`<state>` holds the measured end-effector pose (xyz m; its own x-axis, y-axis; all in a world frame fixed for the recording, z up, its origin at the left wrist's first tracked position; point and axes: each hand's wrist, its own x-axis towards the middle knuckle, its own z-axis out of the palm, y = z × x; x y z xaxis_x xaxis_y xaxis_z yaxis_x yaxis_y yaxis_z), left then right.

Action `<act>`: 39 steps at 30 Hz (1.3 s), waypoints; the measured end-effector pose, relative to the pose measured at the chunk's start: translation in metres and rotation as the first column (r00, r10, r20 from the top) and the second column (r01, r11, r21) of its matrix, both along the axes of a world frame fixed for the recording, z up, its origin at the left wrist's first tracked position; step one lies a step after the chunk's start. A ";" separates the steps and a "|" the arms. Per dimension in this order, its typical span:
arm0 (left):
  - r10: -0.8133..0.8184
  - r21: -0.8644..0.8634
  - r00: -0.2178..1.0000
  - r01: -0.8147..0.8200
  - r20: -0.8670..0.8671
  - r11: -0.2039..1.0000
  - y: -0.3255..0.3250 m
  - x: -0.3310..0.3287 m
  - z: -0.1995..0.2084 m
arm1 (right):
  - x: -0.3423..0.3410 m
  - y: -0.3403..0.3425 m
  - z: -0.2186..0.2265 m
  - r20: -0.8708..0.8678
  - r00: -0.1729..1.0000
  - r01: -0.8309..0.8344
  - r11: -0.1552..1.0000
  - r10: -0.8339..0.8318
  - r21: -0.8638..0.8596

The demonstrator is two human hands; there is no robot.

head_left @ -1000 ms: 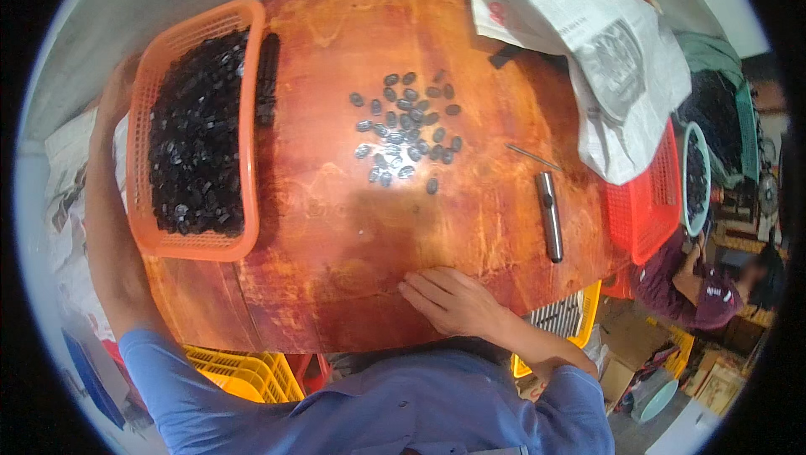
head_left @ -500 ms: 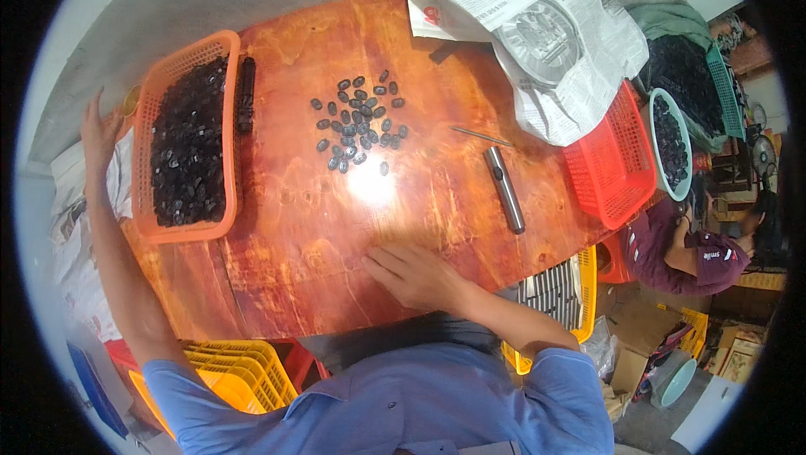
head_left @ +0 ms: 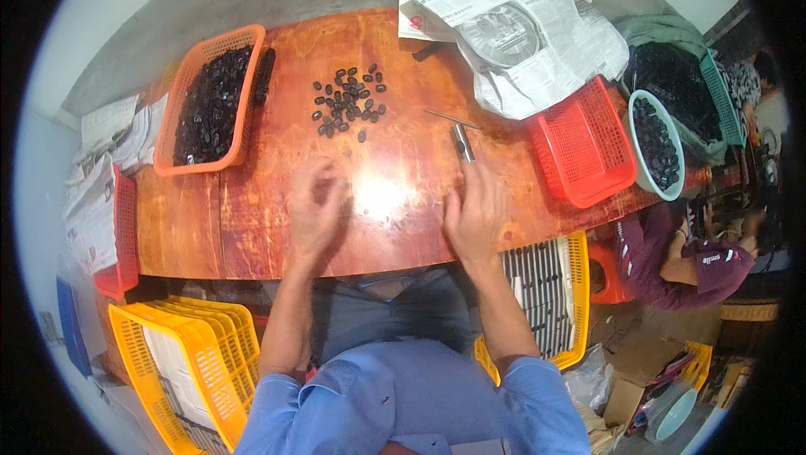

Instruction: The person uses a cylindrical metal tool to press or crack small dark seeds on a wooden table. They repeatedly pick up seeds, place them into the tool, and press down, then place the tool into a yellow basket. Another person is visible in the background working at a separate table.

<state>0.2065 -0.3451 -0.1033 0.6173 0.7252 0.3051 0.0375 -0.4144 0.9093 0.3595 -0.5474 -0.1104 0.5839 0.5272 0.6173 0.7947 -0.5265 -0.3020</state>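
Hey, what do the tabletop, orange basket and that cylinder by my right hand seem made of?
Tabletop: probably varnished wood, glossy, judging by streaky patterns and a bright reflection.
Orange basket: likely smooth plastic, given its moulded-looking mesh walls.
Cylinder: apparently polished metal, silvery with a highlight, though your right hand hides part.

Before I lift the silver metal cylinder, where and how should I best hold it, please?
The silver metal cylinder is probably best held round its long barrel, coming from the near side with your right hand: it points away from you, near end by that hand, and a thin rod lies just beyond its far end. Blur hides whether the hand touches it.
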 end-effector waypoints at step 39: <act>-0.268 -0.694 0.802 0.596 0.533 0.403 0.047 0.056 -0.045 | -0.035 0.106 -0.027 -0.506 0.777 -0.209 0.912 0.374 0.353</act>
